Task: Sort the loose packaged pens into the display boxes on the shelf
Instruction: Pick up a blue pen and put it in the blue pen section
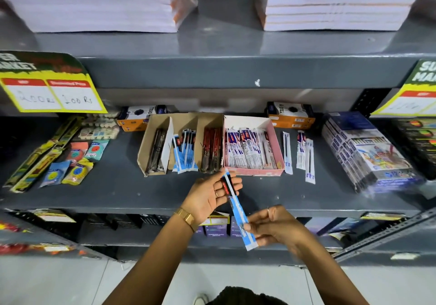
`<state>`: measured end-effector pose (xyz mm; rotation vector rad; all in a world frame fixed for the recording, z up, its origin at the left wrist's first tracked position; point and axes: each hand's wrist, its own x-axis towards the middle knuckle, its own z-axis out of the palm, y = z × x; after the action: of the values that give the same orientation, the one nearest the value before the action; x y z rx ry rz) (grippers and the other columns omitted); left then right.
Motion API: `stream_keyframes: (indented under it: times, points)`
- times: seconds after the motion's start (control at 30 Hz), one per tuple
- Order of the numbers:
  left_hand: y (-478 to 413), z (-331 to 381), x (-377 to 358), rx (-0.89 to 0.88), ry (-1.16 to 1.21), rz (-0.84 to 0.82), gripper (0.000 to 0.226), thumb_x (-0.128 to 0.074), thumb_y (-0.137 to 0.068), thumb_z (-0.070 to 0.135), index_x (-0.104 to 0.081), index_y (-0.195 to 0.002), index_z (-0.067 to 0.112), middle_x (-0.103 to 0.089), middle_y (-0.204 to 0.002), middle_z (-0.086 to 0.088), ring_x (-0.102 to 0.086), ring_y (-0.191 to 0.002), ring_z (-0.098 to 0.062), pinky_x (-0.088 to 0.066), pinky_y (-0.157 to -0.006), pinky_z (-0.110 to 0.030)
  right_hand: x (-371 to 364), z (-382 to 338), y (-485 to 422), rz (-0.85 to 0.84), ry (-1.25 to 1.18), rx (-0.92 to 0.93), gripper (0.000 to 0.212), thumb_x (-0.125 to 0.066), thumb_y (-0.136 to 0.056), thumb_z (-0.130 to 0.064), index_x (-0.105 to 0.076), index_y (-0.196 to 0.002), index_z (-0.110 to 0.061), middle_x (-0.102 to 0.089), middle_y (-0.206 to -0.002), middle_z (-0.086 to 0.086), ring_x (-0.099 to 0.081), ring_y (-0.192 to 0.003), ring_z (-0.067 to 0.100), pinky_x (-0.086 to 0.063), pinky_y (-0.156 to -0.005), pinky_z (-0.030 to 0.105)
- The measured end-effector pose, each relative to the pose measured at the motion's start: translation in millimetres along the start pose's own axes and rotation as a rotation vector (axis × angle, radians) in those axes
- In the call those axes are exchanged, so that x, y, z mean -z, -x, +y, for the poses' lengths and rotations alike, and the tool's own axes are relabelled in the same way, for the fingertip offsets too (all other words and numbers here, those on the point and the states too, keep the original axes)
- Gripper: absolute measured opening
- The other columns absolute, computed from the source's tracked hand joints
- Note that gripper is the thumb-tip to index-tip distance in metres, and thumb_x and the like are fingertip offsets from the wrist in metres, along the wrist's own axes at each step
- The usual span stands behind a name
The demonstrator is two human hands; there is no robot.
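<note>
Grey metal shelf [118,186], paper stacks [94,5] on the board above | pink display box [259,172] and brown display box [147,144] at shelf middle | packaged pen [238,211] in front of them, upper end lying on spread left hand [207,198], palm up | blurred right hand [276,227] seems to pinch its lower end

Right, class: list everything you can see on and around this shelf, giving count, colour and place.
pen packet: one, blue-white, held before the shelf edge
cardboard box: one, brown, shelf centre, pens inside
pink box: one, right of cardboard box, full of white packets
loose packets: about three, white, right of pink box
orange boxes: two, behind the display boxes
paper stacks: two, white, upper shelf
price cards: two, yellow, shelf-edge ends
left hand: packet's top lies across its fingers
right hand: pinches packet's lower end
</note>
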<state>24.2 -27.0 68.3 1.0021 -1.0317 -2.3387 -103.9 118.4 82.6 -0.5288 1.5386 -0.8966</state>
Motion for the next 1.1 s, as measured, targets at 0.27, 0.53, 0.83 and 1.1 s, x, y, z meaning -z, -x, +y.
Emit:
stream_keyframes:
  times: [0.27, 0.53, 0.83, 1.1]
  points:
    - [19.5, 3.9, 64.3, -0.599, -0.646, 0.408, 0.035, -0.051, -0.095, 0.044, -0.072, -0.104, 0.017, -0.075, -0.092, -0.011, -0.069, -0.081, -0.008, -0.055, -0.075, -0.031, -37.6, -63.9, -24.8, 0.042, -0.060, 0.267, 0.019, -0.074, -0.074, 0.004, -0.071, -0.092, -0.001, -0.074, -0.069, 0.004, -0.068, -0.053, 0.002, -0.056, -0.049, 0.016]
    - [27.1, -12.1, 175.3, -0.820, -1.502, 0.591, 0.057, -0.032, -0.097, 0.050, -0.071, -0.112, 0.011, -0.066, -0.123, -0.007, -0.058, -0.117, -0.028, -0.044, -0.097, -0.031, -105.8, -129.9, -99.1, 0.282, 0.359, 0.464, 0.042, -0.073, -0.075, 0.003, -0.063, -0.115, 0.002, -0.069, -0.103, 0.023, -0.064, -0.077, 0.013, -0.054, -0.061, 0.020]
    - [20.5, -12.1, 219.2, -0.912, -1.602, 0.474, 0.050, -0.028, -0.102, 0.036, -0.061, -0.124, 0.007, -0.059, -0.131, -0.006, -0.053, -0.123, -0.018, -0.029, -0.112, -0.028, -159.3, -152.3, -161.2, 0.420, 0.750, 0.350, 0.016, -0.053, -0.079, 0.006, -0.059, -0.094, 0.005, -0.061, -0.105, 0.027, -0.061, -0.108, 0.042, -0.053, -0.083, 0.037]
    - [16.9, -11.6, 224.4, -0.970, -1.645, 0.418, 0.047, -0.029, -0.102, 0.033, -0.059, -0.126, 0.008, -0.055, -0.134, -0.005, -0.045, -0.129, -0.012, -0.031, -0.111, -0.030, -172.8, -140.9, -174.9, 0.440, 0.970, 0.204, 0.043, -0.057, -0.085, 0.004, -0.053, -0.127, -0.001, -0.057, -0.126, 0.020, -0.056, -0.118, 0.036, -0.049, -0.095, 0.039]
